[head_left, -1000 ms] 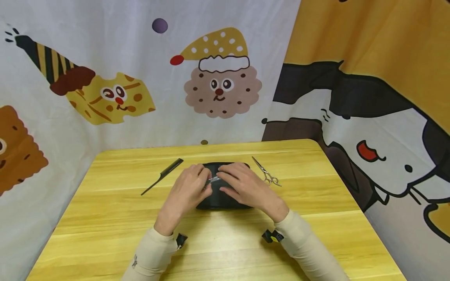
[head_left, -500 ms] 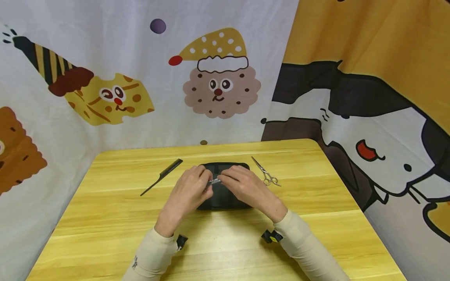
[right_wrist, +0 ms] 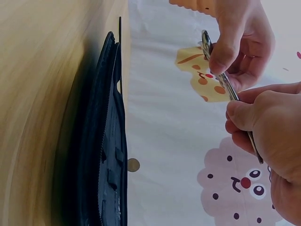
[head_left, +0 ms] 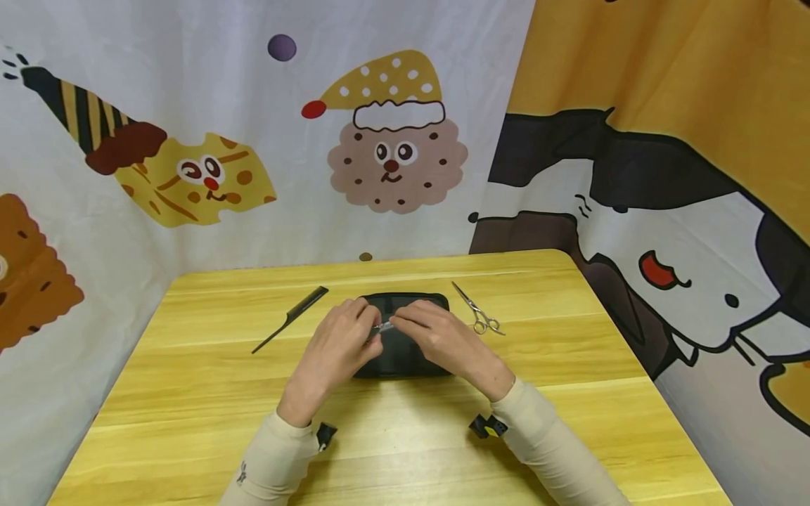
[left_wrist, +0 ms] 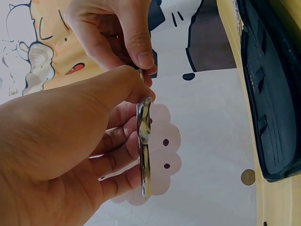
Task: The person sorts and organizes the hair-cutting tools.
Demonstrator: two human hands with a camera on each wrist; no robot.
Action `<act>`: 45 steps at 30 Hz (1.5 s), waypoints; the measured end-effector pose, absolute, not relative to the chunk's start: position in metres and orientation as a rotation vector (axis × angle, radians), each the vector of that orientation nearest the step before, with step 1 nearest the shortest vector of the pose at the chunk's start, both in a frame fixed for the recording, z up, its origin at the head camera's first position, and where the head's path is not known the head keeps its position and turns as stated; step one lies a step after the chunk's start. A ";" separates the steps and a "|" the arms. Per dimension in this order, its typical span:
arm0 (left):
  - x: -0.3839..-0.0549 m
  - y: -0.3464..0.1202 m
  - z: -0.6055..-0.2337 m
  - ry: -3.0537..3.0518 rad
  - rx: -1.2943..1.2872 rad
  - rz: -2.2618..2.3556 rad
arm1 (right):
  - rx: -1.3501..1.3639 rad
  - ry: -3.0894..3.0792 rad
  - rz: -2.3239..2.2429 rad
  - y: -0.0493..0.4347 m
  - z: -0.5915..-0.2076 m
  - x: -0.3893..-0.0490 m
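A slim pair of silver scissors [left_wrist: 145, 157], seen edge-on in the left wrist view, is held up in both hands. My left hand [head_left: 338, 337] grips the handle end, thumb on one side and fingers on the other. With thumb and fingertips, my right hand [head_left: 439, 337] pinches the scissors farther along, near the narrow end [right_wrist: 256, 148] in the right wrist view. Below the hands lies a black zip case [head_left: 405, 358], unzipped, with loops [left_wrist: 261, 77] on its inner face. The fingers hide part of the scissors.
Left of the case, a black tail comb [head_left: 297, 309] lies on the wooden table [head_left: 392, 450]. Another pair of silver scissors [head_left: 476, 307] rests to the right of it. A printed curtain [head_left: 253, 84] hangs behind the table and along its sides.
The right hand's fingers, spread a second ago, have drawn together and now pinch the scissors. The left hand keeps its hold, nearly still. The case, comb and other scissors stay put.
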State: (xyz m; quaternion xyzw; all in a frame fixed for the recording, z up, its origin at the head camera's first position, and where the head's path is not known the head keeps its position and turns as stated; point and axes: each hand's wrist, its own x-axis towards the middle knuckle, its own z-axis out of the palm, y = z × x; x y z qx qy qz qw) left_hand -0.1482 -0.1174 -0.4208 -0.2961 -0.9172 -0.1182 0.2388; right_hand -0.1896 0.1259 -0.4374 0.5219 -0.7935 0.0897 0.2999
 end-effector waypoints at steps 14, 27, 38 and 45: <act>-0.148 -0.118 -0.419 -2.478 -0.817 -0.425 | 1.351 -2.091 0.244 0.128 -0.438 -0.189; -0.152 -0.124 -0.415 -2.444 -0.844 -0.467 | 1.320 -2.072 0.256 0.132 -0.435 -0.193; -0.158 -0.133 -0.415 -2.426 -0.852 -0.466 | 1.287 -2.099 0.291 0.135 -0.435 -0.194; -0.161 -0.139 -0.415 -2.416 -0.837 -0.484 | 1.271 -2.106 0.351 0.135 -0.435 -0.195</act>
